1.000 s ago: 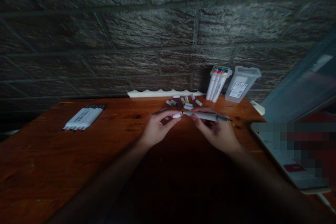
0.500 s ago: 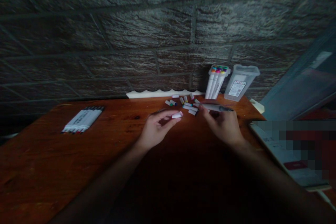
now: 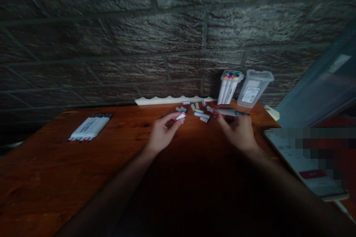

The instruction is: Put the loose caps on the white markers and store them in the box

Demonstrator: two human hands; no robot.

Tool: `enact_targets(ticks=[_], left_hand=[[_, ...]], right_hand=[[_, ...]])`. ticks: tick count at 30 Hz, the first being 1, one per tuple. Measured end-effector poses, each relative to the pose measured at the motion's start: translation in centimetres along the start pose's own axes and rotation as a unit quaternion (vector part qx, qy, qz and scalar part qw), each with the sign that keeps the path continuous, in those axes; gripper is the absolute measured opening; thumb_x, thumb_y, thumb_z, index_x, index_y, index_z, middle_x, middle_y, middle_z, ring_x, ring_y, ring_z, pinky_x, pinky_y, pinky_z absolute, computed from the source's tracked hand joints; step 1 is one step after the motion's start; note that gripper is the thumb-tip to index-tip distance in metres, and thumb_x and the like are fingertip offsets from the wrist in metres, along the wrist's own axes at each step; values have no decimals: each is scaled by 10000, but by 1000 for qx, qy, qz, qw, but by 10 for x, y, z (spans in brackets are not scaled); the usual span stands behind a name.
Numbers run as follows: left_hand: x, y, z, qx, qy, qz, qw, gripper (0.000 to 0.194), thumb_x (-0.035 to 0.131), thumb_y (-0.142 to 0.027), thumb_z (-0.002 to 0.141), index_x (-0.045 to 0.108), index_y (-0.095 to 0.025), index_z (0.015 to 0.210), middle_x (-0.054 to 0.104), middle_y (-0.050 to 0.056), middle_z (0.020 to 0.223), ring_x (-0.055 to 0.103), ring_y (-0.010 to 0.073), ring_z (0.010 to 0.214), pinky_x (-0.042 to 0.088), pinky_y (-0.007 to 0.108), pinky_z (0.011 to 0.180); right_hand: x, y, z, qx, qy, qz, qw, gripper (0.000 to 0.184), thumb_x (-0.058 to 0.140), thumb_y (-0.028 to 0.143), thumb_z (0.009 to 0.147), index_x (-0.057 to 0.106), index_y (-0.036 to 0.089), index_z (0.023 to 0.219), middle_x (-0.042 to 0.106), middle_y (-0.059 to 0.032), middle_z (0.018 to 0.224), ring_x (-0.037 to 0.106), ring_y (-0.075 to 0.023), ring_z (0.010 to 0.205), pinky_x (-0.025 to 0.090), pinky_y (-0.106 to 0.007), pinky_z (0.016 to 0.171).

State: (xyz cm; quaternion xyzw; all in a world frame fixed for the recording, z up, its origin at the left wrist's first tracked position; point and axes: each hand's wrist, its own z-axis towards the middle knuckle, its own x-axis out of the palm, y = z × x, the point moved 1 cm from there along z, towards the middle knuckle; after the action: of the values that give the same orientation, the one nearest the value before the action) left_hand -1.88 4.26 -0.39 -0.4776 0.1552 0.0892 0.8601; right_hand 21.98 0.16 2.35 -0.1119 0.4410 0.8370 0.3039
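The marker and the cap are now well apart: one second ago the marker's tip pointed almost right at the cap, and since then the right hand has pulled off to the right, while the left hand has shifted a little left and away. The left hand pinches the short white cap between thumb and fingertips, its end reddish. The right hand is closed around the grey-white marker, whose dark, thin end points right; its other end is hard to make out beside the fingers. Between the hands, toward the wall, loose caps lie scattered on the wooden surface. That widened gap suggests cap and marker are being handled as separate pieces, with this cap not fitted on the marker.
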Motion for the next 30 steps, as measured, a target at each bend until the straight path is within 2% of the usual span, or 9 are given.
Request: enact_targets(ticks=[5,10,13,15,19,23,26,30], left_hand=[[-15,19,8,6,-33,132,991,289,599,-376,875,711,-182,1058,725,74,1015,667,195,919,521,318,848],[-18,23,13,-17,-6,238,971,333,606,-349,868,664,-195,1157,728,72,1050,677,209,902,520,344,866],[-14,24,16,-16,43,282,958,251,574,-275,880,684,-221,1100,732,52,1069,673,227,968,502,375,923],[-11,24,16,3,72,286,956,239,542,-237,890,690,-223,1078,726,47,1094,663,228,1013,490,382,955],[-7,19,14,65,70,267,959,313,446,-196,926,655,-163,1156,674,90,1190,614,219,1114,461,383,1011],[0,8,10,107,91,272,952,291,500,-237,919,658,-163,1152,664,102,1163,607,227,1093,465,407,998],[5,1,7,151,142,252,945,308,572,-279,896,642,-188,1182,642,99,1192,581,227,1125,463,412,997],[10,-3,4,200,210,239,927,291,556,-230,910,628,-222,1192,645,76,1197,544,219,1172,439,427,1018]], right_hand=[[1,2,0,2,4,-13,1000,289,563,384,882,722,159,966,732,-72,882,592,-122,558,430,-241,514],[3,3,-1,22,28,-31,999,349,543,422,892,726,132,954,676,-40,643,526,-110,461,347,-233,443],[3,3,-2,26,33,-46,998,366,549,441,888,726,124,940,618,-13,536,479,-101,411,307,-238,428],[2,3,-2,31,33,-45,998,374,549,450,887,723,124,946,597,-1,508,457,-96,388,285,-239,416],[1,3,-1,24,24,-40,999,372,547,452,889,723,126,853,588,-10,494,466,-102,396,279,-241,416],[1,3,0,14,15,-36,999,359,559,453,883,717,138,813,559,-10,461,485,-120,420,293,-244,424],[1,3,0,16,12,-30,999,355,562,455,881,713,143,803,555,-8,459,480,-118,414,290,-244,422],[2,2,0,36,20,-34,999,372,563,454,879,705,133,755,548,-6,455,430,-95,369,257,-244,406]])
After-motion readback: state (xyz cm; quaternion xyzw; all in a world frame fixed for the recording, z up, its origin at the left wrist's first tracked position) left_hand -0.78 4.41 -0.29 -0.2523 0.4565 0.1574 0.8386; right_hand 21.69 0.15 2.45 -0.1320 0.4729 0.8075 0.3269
